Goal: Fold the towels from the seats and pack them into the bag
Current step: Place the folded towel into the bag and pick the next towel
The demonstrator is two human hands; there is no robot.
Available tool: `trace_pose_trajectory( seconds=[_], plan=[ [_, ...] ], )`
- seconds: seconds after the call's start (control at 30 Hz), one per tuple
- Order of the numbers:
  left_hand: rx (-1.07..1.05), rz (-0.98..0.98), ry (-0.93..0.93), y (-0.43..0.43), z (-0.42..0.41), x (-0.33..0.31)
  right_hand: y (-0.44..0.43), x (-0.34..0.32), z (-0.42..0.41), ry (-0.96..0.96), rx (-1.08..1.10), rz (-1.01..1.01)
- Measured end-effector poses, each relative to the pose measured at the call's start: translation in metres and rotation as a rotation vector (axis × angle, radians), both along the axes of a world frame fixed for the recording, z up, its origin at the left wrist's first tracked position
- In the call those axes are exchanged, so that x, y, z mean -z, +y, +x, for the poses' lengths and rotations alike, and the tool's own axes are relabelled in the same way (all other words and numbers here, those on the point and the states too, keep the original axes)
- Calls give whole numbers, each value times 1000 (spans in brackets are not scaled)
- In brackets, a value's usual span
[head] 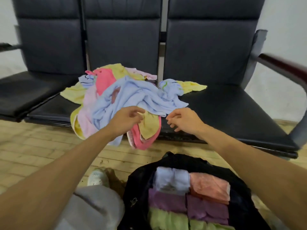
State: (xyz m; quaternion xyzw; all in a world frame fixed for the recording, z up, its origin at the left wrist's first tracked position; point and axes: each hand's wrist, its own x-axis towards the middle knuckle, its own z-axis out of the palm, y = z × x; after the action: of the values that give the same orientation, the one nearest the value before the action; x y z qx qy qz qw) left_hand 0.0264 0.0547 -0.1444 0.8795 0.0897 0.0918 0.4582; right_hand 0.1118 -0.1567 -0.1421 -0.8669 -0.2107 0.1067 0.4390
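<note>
A heap of unfolded towels lies on the middle seat (54, 112) of a black bench, with a light blue towel (132, 95) on top and pink (104, 80) and yellow (149, 125) ones under it. My left hand (127, 118) hovers over the heap's front edge, its fingers loosely curled and holding nothing. My right hand (184, 120) hangs just right of the heap above the seat's front, fingers spread and bare. On the floor in front stands an open black bag (139, 185) holding folded towels: light blue (172, 180), orange (211, 188), purple (187, 206) and green (167, 219).
The bench has three dark seats with tall backrests and a metal armrest (282, 67) at the right. The right seat (232, 112) is bare but for a yellow towel corner. The floor is light wood planks. My grey trouser leg (93, 206) and white shoe (98, 176) sit left of the bag.
</note>
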Motion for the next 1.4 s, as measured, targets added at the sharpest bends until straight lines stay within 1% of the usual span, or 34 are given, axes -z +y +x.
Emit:
trace_pose_trajectory(
  seconds=[0.07,0.1,0.13,0.2,0.3,0.4,0.5,0.6,0.67,0.77,0.83,0.9,0.97,1.03,1.1,1.13,1.2,1.27,1.4],
  plan=[
    [-124,262,-29,27,5,12,17,2,2,37,32,125],
    [-150,380,-4,38,8,17,25,4,2,66,47,193],
    [-169,449,31,47,10,22,32,6,1,100,54,242],
    [-212,452,95,59,9,27,46,11,-2,155,42,289],
    [-267,483,189,69,7,35,56,16,-7,189,13,296],
    [-351,492,231,79,4,38,58,19,-9,211,5,311],
    [-410,519,161,83,5,42,60,20,-15,244,-3,339],
    [-459,494,29,80,5,42,62,21,-20,264,-25,336],
    [-453,501,-77,77,7,36,62,20,-21,278,-40,325],
    [-314,432,-242,60,9,19,58,15,-21,285,-54,314],
    [-227,257,-286,43,8,6,56,11,-21,303,-42,326],
    [-113,-21,-275,28,3,-7,56,9,-20,347,-12,355],
    [44,-265,-226,16,-2,-17,57,8,-18,446,27,428],
    [177,-397,-129,7,-6,-22,58,7,-13,573,73,586],
    [282,-414,-58,-3,-8,-22,55,6,-6,654,157,726],
    [324,-392,-39,-8,-8,-21,51,7,-3,659,200,747],
    [359,-333,3,-18,-8,-15,37,9,0,639,256,733],
    [373,-271,62,-25,-7,-10,18,12,1,624,268,717],
    [396,-216,147,-46,-6,-2,-25,7,5,571,187,627]
  ],
)
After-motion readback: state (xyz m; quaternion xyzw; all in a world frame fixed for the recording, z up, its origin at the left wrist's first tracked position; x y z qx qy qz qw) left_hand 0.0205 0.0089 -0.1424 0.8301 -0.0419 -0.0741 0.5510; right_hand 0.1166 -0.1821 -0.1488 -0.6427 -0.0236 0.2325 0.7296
